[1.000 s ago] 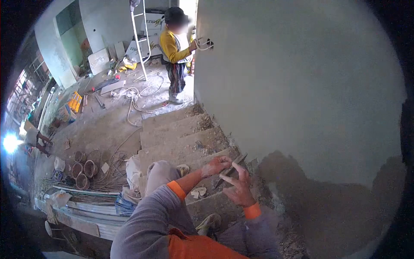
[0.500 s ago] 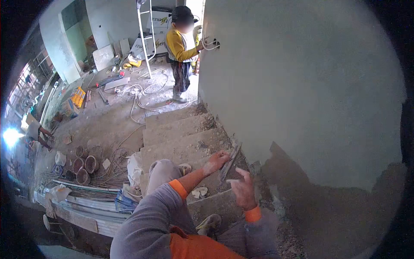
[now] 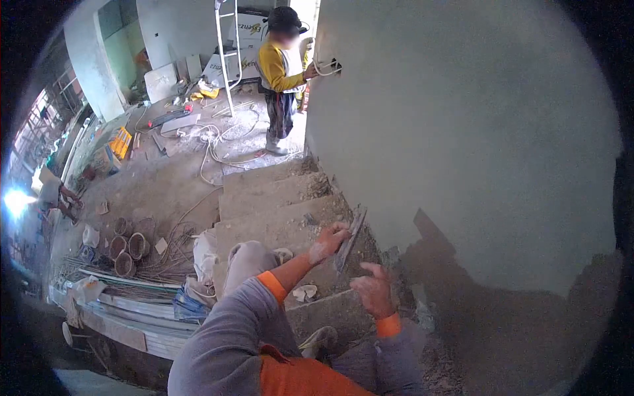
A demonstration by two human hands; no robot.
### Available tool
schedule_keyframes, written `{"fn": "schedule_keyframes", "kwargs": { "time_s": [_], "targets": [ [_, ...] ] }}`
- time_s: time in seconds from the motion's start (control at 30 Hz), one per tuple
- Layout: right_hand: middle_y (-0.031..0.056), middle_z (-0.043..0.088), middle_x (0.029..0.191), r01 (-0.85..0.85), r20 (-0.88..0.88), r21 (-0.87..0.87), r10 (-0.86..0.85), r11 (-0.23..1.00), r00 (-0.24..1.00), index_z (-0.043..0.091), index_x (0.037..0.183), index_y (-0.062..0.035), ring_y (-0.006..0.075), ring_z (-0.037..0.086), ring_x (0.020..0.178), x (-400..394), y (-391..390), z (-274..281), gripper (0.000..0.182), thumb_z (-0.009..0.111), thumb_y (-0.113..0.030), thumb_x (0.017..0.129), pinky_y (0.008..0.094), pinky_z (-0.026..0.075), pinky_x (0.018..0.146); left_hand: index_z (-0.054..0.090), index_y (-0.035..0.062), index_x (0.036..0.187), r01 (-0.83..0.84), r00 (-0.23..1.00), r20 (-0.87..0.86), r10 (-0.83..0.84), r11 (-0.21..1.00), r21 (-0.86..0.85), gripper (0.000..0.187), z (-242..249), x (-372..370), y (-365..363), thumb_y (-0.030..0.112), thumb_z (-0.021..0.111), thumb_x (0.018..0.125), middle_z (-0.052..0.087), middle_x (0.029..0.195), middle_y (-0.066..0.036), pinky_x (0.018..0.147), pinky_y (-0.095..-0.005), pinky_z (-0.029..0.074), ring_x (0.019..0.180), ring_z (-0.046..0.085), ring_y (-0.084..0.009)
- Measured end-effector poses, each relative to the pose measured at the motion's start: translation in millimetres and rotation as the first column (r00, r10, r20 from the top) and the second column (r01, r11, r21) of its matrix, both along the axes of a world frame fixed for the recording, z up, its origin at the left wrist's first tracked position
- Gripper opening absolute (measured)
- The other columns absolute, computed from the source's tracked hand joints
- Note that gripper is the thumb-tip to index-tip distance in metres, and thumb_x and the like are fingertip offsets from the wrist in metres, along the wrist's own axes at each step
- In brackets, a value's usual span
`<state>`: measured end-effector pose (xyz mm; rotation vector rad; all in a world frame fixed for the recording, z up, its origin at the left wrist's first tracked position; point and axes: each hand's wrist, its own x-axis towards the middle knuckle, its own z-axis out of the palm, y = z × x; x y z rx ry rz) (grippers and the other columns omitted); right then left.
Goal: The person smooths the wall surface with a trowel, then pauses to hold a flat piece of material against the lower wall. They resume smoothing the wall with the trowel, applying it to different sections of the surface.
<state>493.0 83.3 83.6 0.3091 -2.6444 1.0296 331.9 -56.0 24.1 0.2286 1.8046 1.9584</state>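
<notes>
My left hand (image 3: 328,244) grips a plastering trowel (image 3: 352,239), its long flat blade seen nearly edge-on and tilted beside the wall. To the right and a little lower is my right hand (image 3: 374,290), thumb and forefinger apart and the other fingers partly curled, with nothing visible in it. Both hands are over the rough concrete stairs (image 3: 271,198), close to the plastered wall (image 3: 462,145). A darker, damp-looking patch (image 3: 436,264) covers the lower part of this wall.
A person in a yellow top (image 3: 281,72) stands at the foot of the stairs, holding a white cable at the wall. Behind them is a white ladder (image 3: 228,59). Several buckets (image 3: 137,245) and stacked metal lengths (image 3: 132,313) lie below left. Another person (image 3: 53,191) bends at the far left.
My left hand and the trowel have shifted slightly up. My right hand's fingers have drawn in a little, with the forefinger less raised. The view has tilted slightly.
</notes>
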Motion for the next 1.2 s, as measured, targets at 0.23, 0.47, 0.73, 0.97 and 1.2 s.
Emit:
{"fn": "schedule_keyframes", "kwargs": {
  "time_s": [0.23, 0.47, 0.73, 0.97, 1.2],
  "targets": [
    [0.0129, 0.054, 0.101, 0.08, 0.022, 0.006, -0.081, 0.997, 0.997, 0.056, 0.069, -0.0066, 0.0305, 0.049, 0.097, 3.4, 0.1, -7.4, 0.021, 0.073, -0.019, 0.065, 0.0439, 0.036, 0.087, 0.058, 0.0072, 0.096, -0.033, 0.998, -0.048, 0.034, 0.999, 0.013, 0.02, 6.5, 1.9, -1.0, 0.021, 0.059, 0.082, 0.056, 0.074, 0.002, 0.053, -0.0232, 0.038, 0.062, 0.048, -0.0069],
    [0.0137, 0.054, 0.097, 0.185, 0.019, -0.031, -0.185, 0.982, 0.983, 0.055, 0.069, -0.0058, 0.0323, 0.05, 0.095, 2.3, -1.7, -7.2, 0.025, 0.076, -0.016, 0.06, 0.0422, 0.039, 0.084, 0.056, 0.0074, 0.1, -0.045, 0.999, -0.007, 0.045, 0.999, 0.001, 0.024, -2.3, -3.3, -1.9, 0.024, 0.057, 0.084, 0.053, 0.07, 0.003, 0.05, -0.0231, 0.037, 0.058, 0.045, -0.0067],
    [0.0145, 0.054, 0.099, 0.068, 0.007, 0.057, -0.069, 0.996, 0.998, 0.061, 0.077, -0.0074, 0.0324, 0.05, 0.094, 2.8, 6.3, -14.8, 0.017, 0.07, -0.013, 0.063, 0.0424, 0.039, 0.083, 0.057, 0.008, 0.095, -0.086, 0.994, 0.071, 0.08, 0.992, 0.087, 0.017, 11.1, -2.4, -0.6, 0.02, 0.056, 0.084, 0.054, 0.066, 0.003, 0.043, -0.023, 0.035, 0.05, 0.046, -0.006],
    [0.0147, 0.055, 0.096, 0.079, -0.071, 0.127, -0.071, 0.989, 0.995, 0.062, 0.078, -0.0063, 0.0325, 0.052, 0.09, 1.3, 13.8, -28.8, 0.016, 0.069, -0.019, 0.071, 0.0423, 0.041, 0.081, 0.057, 0.0081, 0.094, -0.082, 0.996, 0.052, 0.079, 0.995, 0.059, 0.015, 17.8, 0.3, -2.4, 0.02, 0.056, 0.084, 0.054, 0.066, 0.002, 0.044, -0.0232, 0.037, 0.052, 0.046, -0.0062],
    [0.0136, 0.056, 0.091, 0.09, -0.061, 0.135, -0.082, 0.987, 0.995, 0.062, 0.078, -0.0063, 0.0324, 0.052, 0.09, 2.4, 13.1, -30.4, 0.018, 0.069, -0.022, 0.071, 0.0427, 0.041, 0.081, 0.058, 0.0077, 0.096, -0.079, 0.995, 0.076, 0.072, 0.993, 0.093, 0.018, 11.2, -0.7, -0.7, 0.021, 0.056, 0.084, 0.054, 0.067, 0.001, 0.047, -0.024, 0.038, 0.054, 0.047, -0.0068]
  ]
}}
